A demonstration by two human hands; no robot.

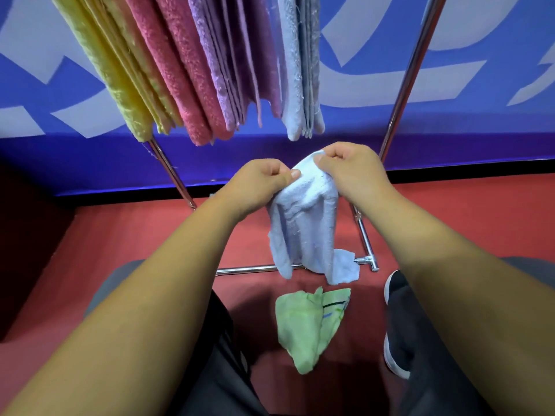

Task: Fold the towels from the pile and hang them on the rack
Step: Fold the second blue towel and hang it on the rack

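Left hand (264,178) and right hand (348,166) are both pinching the top edge of a pale blue towel (303,229), which is hanging crumpled below the rack (399,94) of hung towels. The folding step appears to be starting; next the corners need spreading. A green towel (303,325) is lying on the floor beneath.

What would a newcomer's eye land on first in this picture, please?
The pale blue terry towel at centre, gripped at its top by the left hand and right hand. Above, folded yellow towels, pink towels, lilac towels and pale blue towels hang on the chrome rack; a crumpled light green towel lies on the red floor.
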